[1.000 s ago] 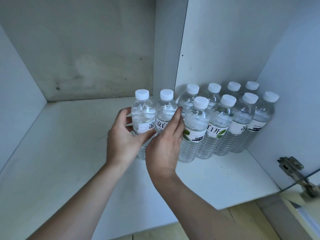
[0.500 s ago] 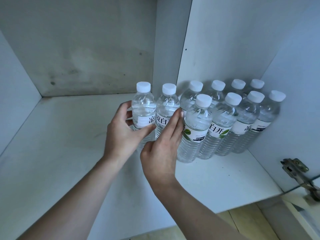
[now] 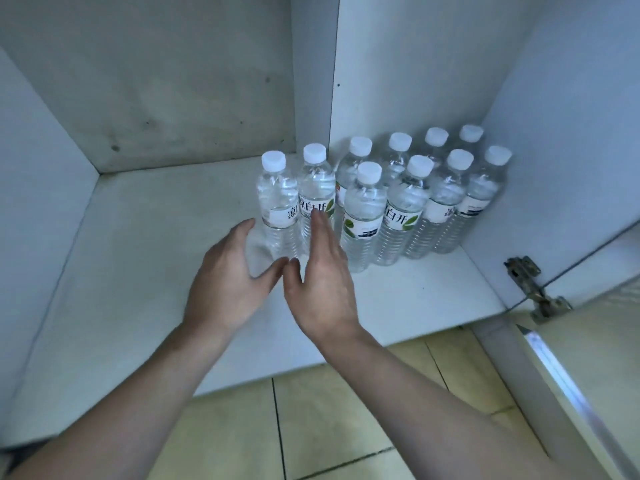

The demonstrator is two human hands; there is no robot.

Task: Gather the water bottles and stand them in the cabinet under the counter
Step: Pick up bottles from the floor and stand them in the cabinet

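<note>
Several clear water bottles with white caps stand upright on the white cabinet floor point(image 3: 145, 271), packed into the right rear corner. The two leftmost bottles, one point(image 3: 275, 199) beside the other point(image 3: 316, 188), stand just ahead of my hands. My left hand point(image 3: 232, 282) is open, fingers spread, a little in front of the leftmost bottle and apart from it. My right hand point(image 3: 320, 282) is open with fingers straight; its fingertips overlap the label of the second bottle, and I cannot tell whether they touch it. Neither hand holds anything.
A vertical divider panel point(image 3: 313, 71) rises behind the bottles. The right cabinet wall point(image 3: 554, 133) stands close to the bottle group. A metal hinge point(image 3: 526, 275) and the open door point(image 3: 588, 375) are at lower right. Yellowish floor tiles point(image 3: 329, 427) lie below the cabinet edge.
Both hands have let go of the two leftmost bottles and drawn back toward me. The bottles stay standing. The view has pulled back and tilted down, showing floor tiles.
</note>
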